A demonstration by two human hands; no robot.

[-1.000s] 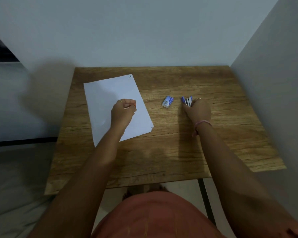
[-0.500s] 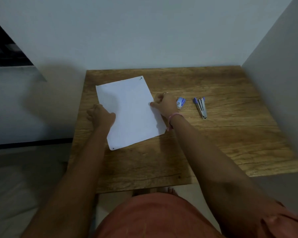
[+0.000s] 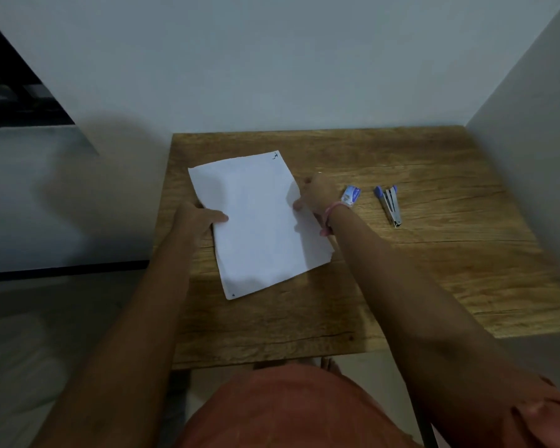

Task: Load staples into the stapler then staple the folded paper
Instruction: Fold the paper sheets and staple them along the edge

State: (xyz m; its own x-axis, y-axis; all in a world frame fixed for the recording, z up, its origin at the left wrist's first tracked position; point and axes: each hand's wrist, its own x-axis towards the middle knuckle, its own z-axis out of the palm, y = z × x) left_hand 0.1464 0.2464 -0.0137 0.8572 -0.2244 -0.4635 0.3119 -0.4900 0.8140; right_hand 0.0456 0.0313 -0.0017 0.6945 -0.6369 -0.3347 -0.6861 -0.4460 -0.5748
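1. Paper (image 3: pixel 259 221), a white unfolded sheet, is held flat on the wooden table (image 3: pixel 434 270) between both hands.
2. The sheet's left edge is gripped by the left hand (image 3: pixel 198 221): the thumb lies on top, while the other fingers cannot be made out.
3. Its right edge is touched by the curled fingers of the right hand (image 3: pixel 317 195); a pink wristband (image 3: pixel 330 212) is worn.
4. A staple box (image 3: pixel 351 195) lies just beyond the right wrist, untouched.
5. The stapler (image 3: pixel 390 203), blue-handled and opened, lies further right, apart from both hands.
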